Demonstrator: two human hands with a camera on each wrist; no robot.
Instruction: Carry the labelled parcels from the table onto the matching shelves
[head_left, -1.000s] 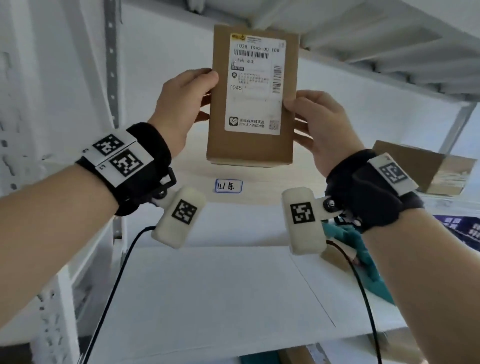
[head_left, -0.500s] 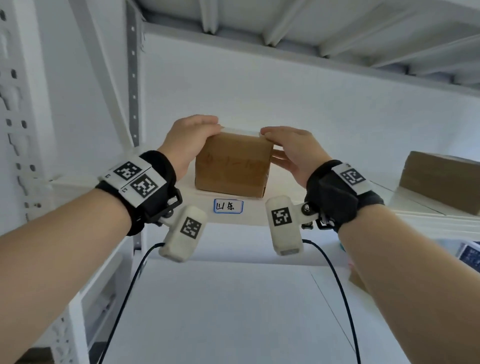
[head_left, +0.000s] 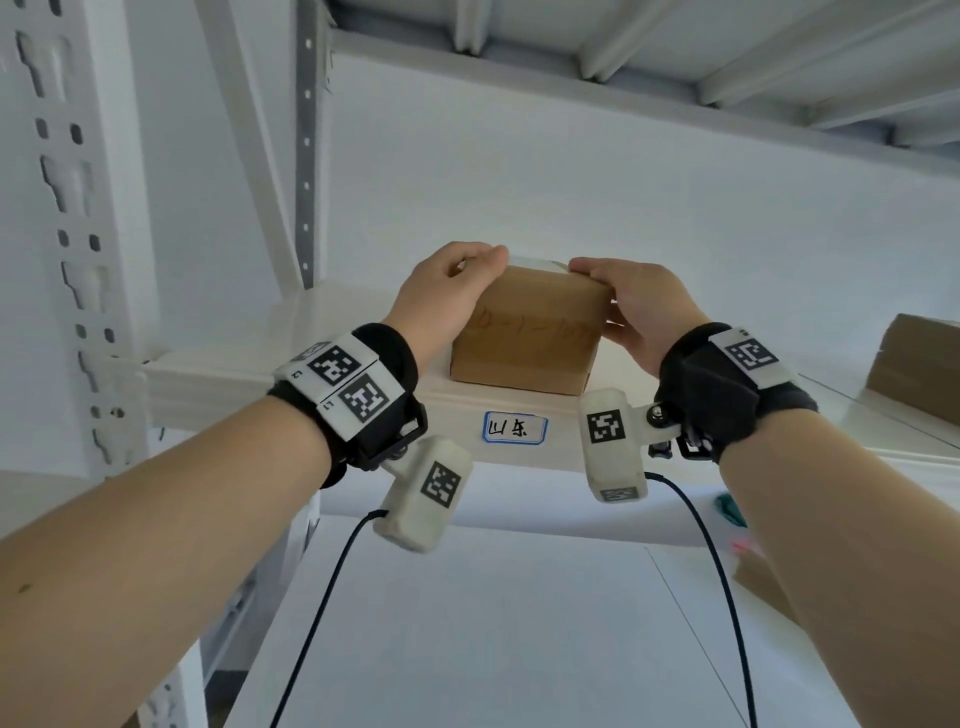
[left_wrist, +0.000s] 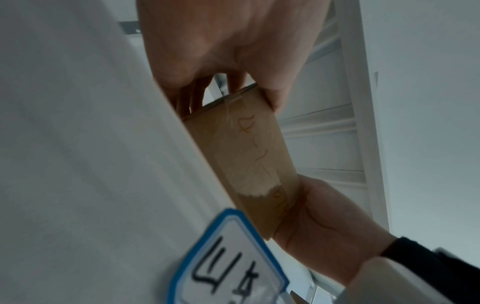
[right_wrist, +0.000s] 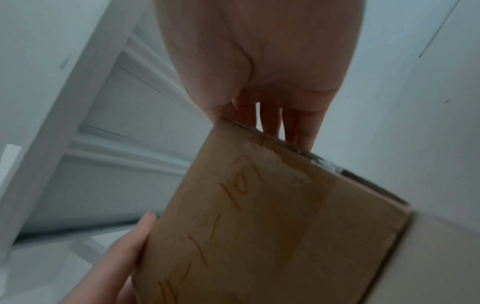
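Note:
A small brown cardboard parcel lies on the white upper shelf, right above a blue-bordered handwritten shelf tag. My left hand grips its left end, thumb on top, fingers down the side. My right hand grips its right end in the same way. In the left wrist view the parcel shows orange writing on its front face, with the tag below it. The right wrist view shows the same face of the parcel with fingers behind its far edge.
Another brown box sits on the same shelf at the far right. A perforated white upright stands on the left. A white lower surface spreads beneath, with a cardboard piece and something teal at its right edge.
The parcel went from held upright in front of the shelf, label facing me, to lying flat on the shelf above the tag. Both hands stayed on its ends.

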